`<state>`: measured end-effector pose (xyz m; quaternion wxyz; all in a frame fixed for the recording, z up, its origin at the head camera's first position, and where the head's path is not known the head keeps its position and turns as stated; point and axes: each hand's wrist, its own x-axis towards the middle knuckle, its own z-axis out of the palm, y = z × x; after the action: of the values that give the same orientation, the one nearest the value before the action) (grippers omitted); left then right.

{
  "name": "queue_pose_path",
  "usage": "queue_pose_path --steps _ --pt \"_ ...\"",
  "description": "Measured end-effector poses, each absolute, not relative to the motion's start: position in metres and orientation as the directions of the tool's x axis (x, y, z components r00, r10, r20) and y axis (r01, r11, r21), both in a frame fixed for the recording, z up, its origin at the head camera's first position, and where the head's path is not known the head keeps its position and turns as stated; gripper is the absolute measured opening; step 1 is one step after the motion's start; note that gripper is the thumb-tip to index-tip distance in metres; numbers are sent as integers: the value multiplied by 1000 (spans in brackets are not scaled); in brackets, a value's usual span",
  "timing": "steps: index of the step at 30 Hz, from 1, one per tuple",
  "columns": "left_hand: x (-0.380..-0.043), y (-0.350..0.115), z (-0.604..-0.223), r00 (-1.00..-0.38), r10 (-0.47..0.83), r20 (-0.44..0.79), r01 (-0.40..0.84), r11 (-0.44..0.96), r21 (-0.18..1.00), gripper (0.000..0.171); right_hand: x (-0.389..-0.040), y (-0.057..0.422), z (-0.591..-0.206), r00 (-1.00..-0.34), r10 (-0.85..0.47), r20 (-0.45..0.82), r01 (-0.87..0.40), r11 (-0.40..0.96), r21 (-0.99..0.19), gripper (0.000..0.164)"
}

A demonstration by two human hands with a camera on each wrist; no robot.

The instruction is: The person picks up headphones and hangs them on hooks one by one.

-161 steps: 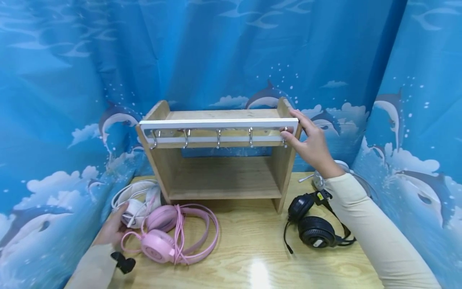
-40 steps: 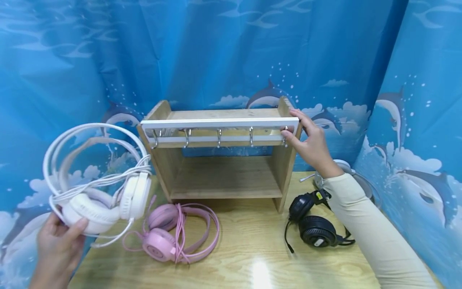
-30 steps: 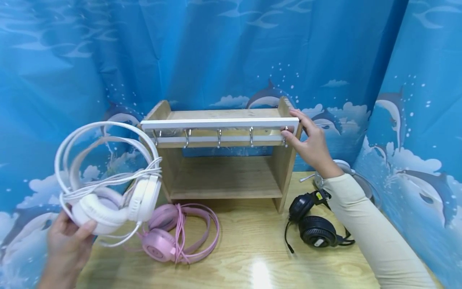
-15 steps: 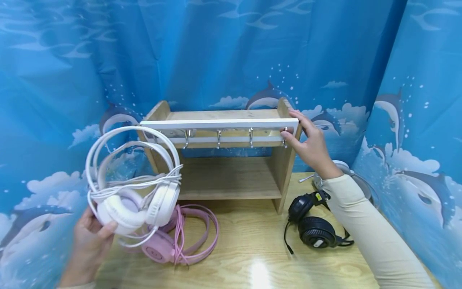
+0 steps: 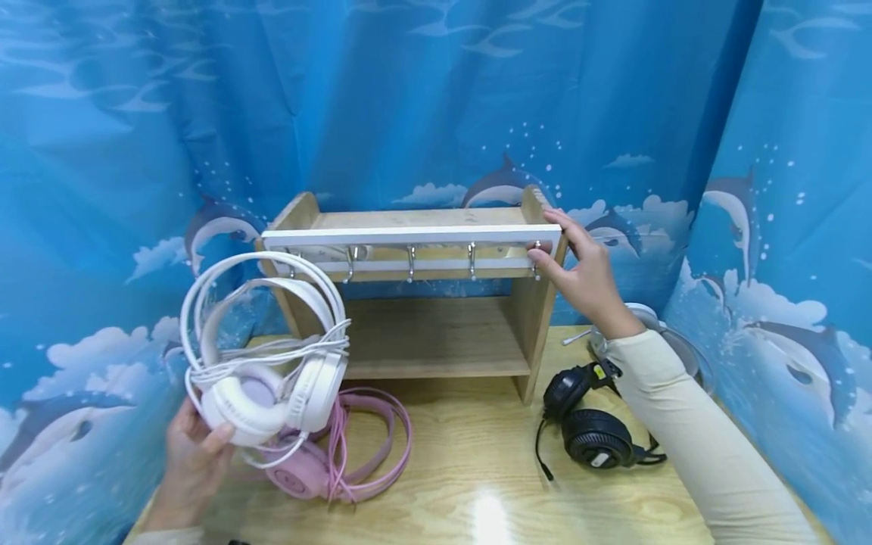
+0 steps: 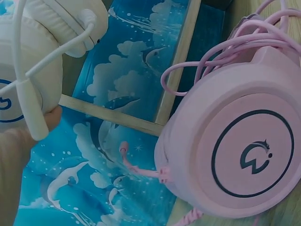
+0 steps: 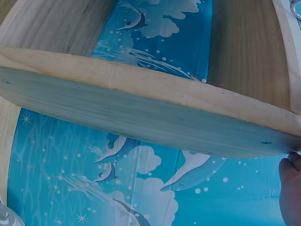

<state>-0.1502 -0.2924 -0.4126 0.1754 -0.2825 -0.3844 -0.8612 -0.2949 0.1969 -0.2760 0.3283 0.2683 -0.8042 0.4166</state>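
White over-ear headphones hang in the air at the left, headband upward, their white cable wrapped across the middle. My left hand grips them by the lower left ear cup; the left wrist view shows that cup and part of the hand. They overlap the left end of the hook rail in the head view. My right hand holds the upper right corner of the small wooden shelf, thumb on the rail's front by the rightmost metal hook and fingers over the side panel.
Pink headphones lie on the table, partly behind the white pair. Black headphones with a boom microphone lie at the right. Behind the right forearm is a grey-white pair. Blue dolphin-print curtains enclose the table.
My left hand has lifted the white headphones from the table left of the shelf, then carried them right toward the shelf's left end. My right hand stays on the shelf corner.
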Motion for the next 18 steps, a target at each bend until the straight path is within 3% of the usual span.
queue_pose_path --steps 8,18 --pt "-150 -292 -416 -755 -104 647 509 -715 480 65 -268 184 -257 -645 -163 746 -710 490 -506 53" --pt "-146 -295 -427 -792 -107 600 511 -655 557 62 -267 183 -257 -646 -163 745 -706 497 -504 53"
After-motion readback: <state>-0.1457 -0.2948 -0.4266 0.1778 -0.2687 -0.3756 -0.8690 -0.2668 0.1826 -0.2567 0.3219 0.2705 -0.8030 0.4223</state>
